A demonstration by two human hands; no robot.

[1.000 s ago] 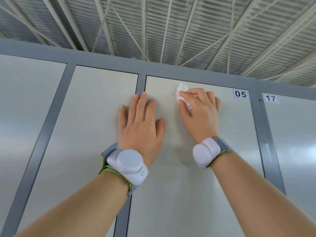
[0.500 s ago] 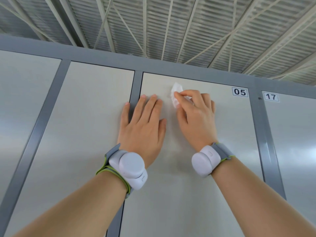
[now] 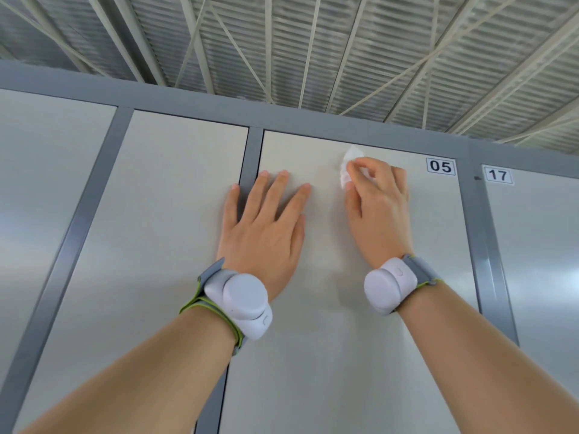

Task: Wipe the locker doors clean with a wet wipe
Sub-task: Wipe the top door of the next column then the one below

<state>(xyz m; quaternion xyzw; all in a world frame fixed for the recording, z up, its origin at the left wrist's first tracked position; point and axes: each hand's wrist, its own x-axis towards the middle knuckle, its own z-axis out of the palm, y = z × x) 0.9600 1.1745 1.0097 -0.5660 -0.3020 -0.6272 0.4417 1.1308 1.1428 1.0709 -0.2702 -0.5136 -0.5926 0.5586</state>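
Locker doors [image 3: 313, 355] in view: four, ranged from 9 o'clock to 3 o'clock. Number plates: two, the 05 label [image 3: 440, 166] and the 17 label [image 3: 498, 175], both toward 2 o'clock. Upright grey frame strips [image 3: 94, 189] between doors: three. Hands: two, left hand [image 3: 266, 233] and right hand [image 3: 380, 214], at centre. White wrist devices [image 3: 241, 300]: two, one per wrist. Wet wipe [image 3: 347, 166]: one, at 12 o'clock of centre.

L pod [image 3: 241, 300] & R pod [image 3: 390, 285]: white, rounded, on grey straps [image 3: 419, 270] w/ lime-green edging (one per wrist).
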